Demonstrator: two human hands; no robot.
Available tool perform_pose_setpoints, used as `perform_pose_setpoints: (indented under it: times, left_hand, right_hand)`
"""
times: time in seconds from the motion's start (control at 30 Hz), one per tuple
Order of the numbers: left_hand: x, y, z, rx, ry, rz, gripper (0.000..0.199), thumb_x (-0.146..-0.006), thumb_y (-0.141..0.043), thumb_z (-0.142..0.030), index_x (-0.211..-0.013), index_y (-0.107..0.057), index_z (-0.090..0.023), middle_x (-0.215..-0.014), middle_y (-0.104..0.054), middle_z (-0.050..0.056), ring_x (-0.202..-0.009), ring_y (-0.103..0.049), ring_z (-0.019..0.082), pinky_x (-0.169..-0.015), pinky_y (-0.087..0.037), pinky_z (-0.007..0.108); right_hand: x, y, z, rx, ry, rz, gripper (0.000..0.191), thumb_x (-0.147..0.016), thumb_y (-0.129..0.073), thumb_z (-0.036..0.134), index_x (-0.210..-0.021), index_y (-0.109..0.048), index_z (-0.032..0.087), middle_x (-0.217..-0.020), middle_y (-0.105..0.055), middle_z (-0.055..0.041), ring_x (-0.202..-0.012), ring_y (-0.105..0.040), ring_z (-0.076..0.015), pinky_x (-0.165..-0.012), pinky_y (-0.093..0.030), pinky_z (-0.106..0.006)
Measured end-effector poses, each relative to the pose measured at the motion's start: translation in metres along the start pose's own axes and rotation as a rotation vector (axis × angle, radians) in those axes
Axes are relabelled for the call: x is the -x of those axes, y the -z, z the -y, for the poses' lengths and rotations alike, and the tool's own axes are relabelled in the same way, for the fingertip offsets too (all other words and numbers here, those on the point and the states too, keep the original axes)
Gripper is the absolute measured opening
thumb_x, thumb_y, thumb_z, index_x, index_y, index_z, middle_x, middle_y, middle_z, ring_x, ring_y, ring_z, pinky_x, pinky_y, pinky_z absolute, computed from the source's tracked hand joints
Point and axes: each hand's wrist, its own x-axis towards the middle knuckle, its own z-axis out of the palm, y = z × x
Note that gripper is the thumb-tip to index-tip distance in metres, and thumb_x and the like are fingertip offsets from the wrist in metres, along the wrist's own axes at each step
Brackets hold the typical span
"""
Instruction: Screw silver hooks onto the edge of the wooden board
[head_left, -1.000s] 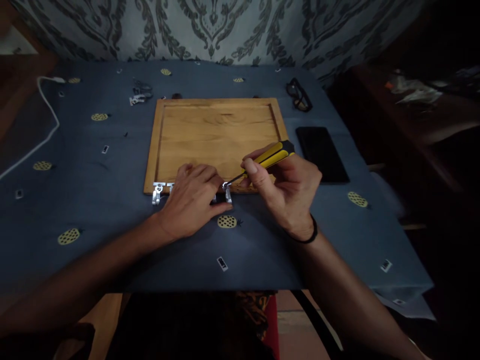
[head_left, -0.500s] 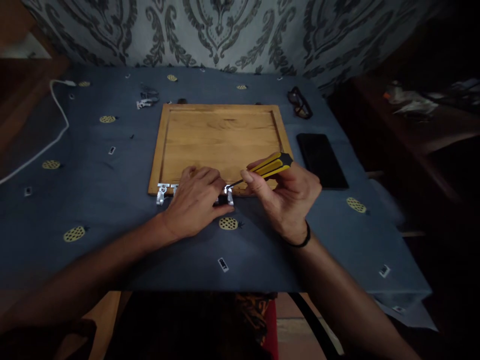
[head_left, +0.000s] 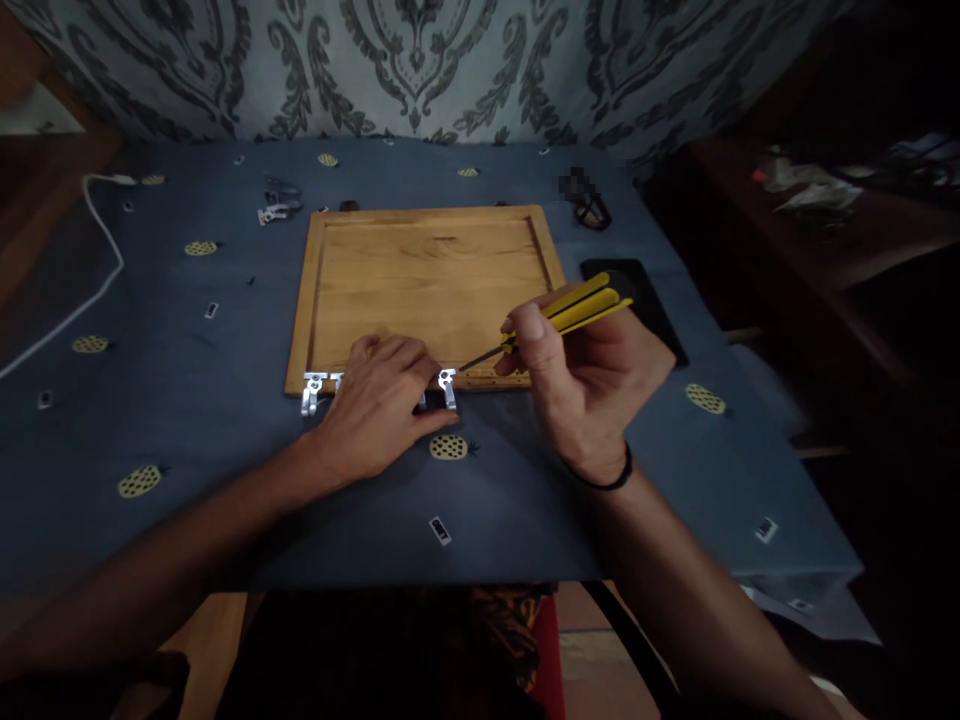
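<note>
A framed wooden panel (head_left: 435, 275) lies flat on the cloth-covered table. Silvery metal hinges sit along its near edge: one hinge (head_left: 310, 393) at the left corner and another hinge (head_left: 448, 388) by my left fingertips. My left hand (head_left: 382, 405) is closed over the edge, fingers above and thumb below, around the second hinge; the palm side is hidden. In my right hand (head_left: 592, 380) is a screwdriver (head_left: 585, 300) with a yellow and black handle, gripped between thumb and fingers. Its thin tip points down-left, just right of that hinge and apparently apart from it.
Loose metal hinges (head_left: 277, 205) lie at the back left. Dark glasses (head_left: 591, 210) rest at the back right, and a black flat device (head_left: 660, 310) lies beside the panel, partly behind my right hand. A white cable (head_left: 112, 235) runs along the left side.
My right hand has drawn the screwdriver back to the right and up, its tip leaving the hinge. My left hand stays on the panel's edge. The whole view has shifted slightly.
</note>
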Motion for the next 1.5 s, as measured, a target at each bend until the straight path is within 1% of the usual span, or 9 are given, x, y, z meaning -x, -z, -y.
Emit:
perform_pose_setpoints:
  times: [0.13,0.2,0.47,0.63,0.8,1.0,1.1,1.23,1.5]
  left_hand:
    - [-0.0005,0.0011,-0.0006,-0.003,0.0,0.001,0.032,-0.09,-0.079,-0.042,-0.107,-0.072,-0.016,-0.115,-0.073,0.01,-0.113,-0.064,0.031,-0.101,-0.041,0.048]
    - [-0.0006,0.0016,-0.0011,-0.007,0.003,0.01,0.033,-0.09,-0.079,-0.042,-0.107,-0.072,-0.015,-0.116,-0.072,0.01,-0.114,-0.064,0.031,-0.102,-0.041,0.048]
    - [-0.0009,0.004,-0.003,-0.002,0.018,0.039,0.037,-0.09,-0.08,-0.043,-0.111,-0.07,-0.014,-0.118,-0.072,0.011,-0.117,-0.063,0.032,-0.103,-0.041,0.049]
    - [-0.0005,0.0032,-0.0019,-0.002,0.004,0.021,0.035,-0.09,-0.08,-0.042,-0.109,-0.07,-0.014,-0.117,-0.072,0.01,-0.115,-0.063,0.032,-0.103,-0.04,0.049]
    - [0.0002,0.0013,-0.001,-0.006,-0.007,0.002,0.033,-0.09,-0.08,-0.042,-0.106,-0.07,-0.015,-0.115,-0.072,0.01,-0.114,-0.063,0.032,-0.101,-0.04,0.048]
    - [0.0011,0.0005,-0.0004,-0.001,-0.015,-0.004,0.031,-0.091,-0.078,-0.042,-0.105,-0.07,-0.015,-0.117,-0.072,0.01,-0.114,-0.062,0.031,-0.1,-0.041,0.048]
    - [0.0012,0.0011,-0.0011,-0.004,-0.002,0.009,0.032,-0.091,-0.078,-0.042,-0.106,-0.071,-0.014,-0.119,-0.071,0.011,-0.115,-0.062,0.032,-0.101,-0.041,0.049]
    - [0.0009,0.0015,-0.002,-0.009,0.009,0.014,0.032,-0.091,-0.078,-0.042,-0.106,-0.071,-0.015,-0.12,-0.071,0.012,-0.117,-0.062,0.032,-0.103,-0.04,0.049]
    - [0.001,0.001,-0.002,-0.016,0.0,-0.002,0.031,-0.091,-0.077,-0.041,-0.109,-0.07,-0.017,-0.116,-0.072,0.01,-0.114,-0.062,0.032,-0.101,-0.04,0.048]
  right_hand:
    - [0.0,-0.0013,0.0,-0.003,0.052,0.042,0.017,-0.096,-0.069,0.033,-0.083,-0.069,0.024,-0.073,-0.068,0.0002,-0.059,-0.062,-0.0151,-0.058,-0.05,-0.033]
    - [-0.0001,-0.0019,0.0,0.005,0.063,0.062,0.016,-0.096,-0.07,0.032,-0.083,-0.069,0.024,-0.073,-0.068,0.0001,-0.06,-0.063,-0.0151,-0.058,-0.051,-0.033]
    - [0.0023,-0.0032,-0.0012,0.042,0.017,0.118,0.02,-0.099,-0.066,0.039,-0.087,-0.07,0.023,-0.076,-0.069,0.0,-0.063,-0.065,-0.0145,-0.059,-0.054,-0.031]
    - [0.0018,-0.0034,-0.0012,-0.004,0.003,0.13,0.016,-0.098,-0.067,0.034,-0.087,-0.07,0.023,-0.074,-0.067,0.0009,-0.063,-0.064,-0.0143,-0.06,-0.053,-0.031]
    - [0.0025,-0.0056,-0.005,-0.013,0.011,0.132,0.016,-0.098,-0.067,0.036,-0.087,-0.07,0.024,-0.075,-0.067,0.0009,-0.063,-0.065,-0.0149,-0.061,-0.055,-0.031]
    - [0.0006,-0.0051,-0.0024,-0.042,-0.028,0.212,0.024,-0.097,-0.068,0.044,-0.088,-0.07,0.023,-0.074,-0.069,0.0013,-0.058,-0.066,-0.0134,-0.058,-0.056,-0.029]
    - [-0.0019,-0.0031,-0.0007,-0.037,-0.021,0.248,0.022,-0.095,-0.071,0.042,-0.086,-0.071,0.023,-0.074,-0.07,0.0022,-0.056,-0.066,-0.0127,-0.057,-0.055,-0.028]
    - [-0.0033,-0.0032,-0.0036,0.006,0.039,0.222,0.021,-0.091,-0.077,0.041,-0.081,-0.07,0.024,-0.068,-0.067,0.0028,-0.055,-0.063,-0.0133,-0.054,-0.051,-0.029]
    - [0.001,-0.0071,-0.009,0.094,0.068,0.147,0.037,-0.088,-0.079,0.051,-0.068,-0.065,0.023,-0.062,-0.063,0.0031,-0.052,-0.057,-0.0131,-0.05,-0.045,-0.03]
